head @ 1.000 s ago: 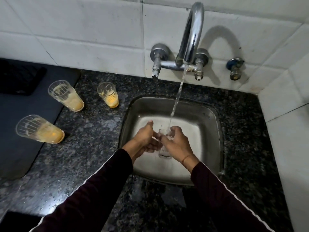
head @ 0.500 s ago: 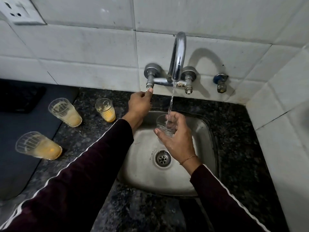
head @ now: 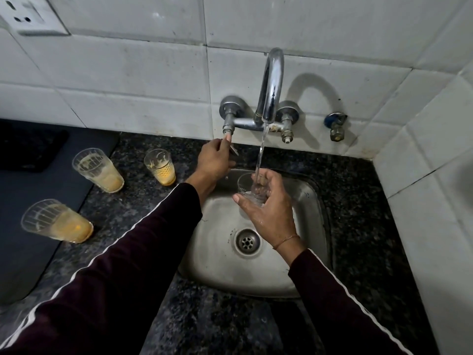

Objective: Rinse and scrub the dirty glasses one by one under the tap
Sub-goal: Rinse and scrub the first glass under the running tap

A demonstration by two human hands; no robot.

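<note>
My right hand grips a small clear glass over the steel sink, its mouth tilted up and left. Water falls from the chrome tap straight into the glass. My left hand reaches up to the left tap handle, fingers pinched on the lever below it. Three dirty glasses with orange residue stand on the counter to the left: one near the sink, one further left, one nearest me.
The counter is dark speckled granite. A dark mat covers its left part. A white tiled wall rises behind and at the right. A small blue valve sticks out right of the tap. A socket sits top left.
One second ago both hands rubbed the glass low in the sink. My left hand has since gone up to the tap handle, and my right hand lifted the glass under the stream.
</note>
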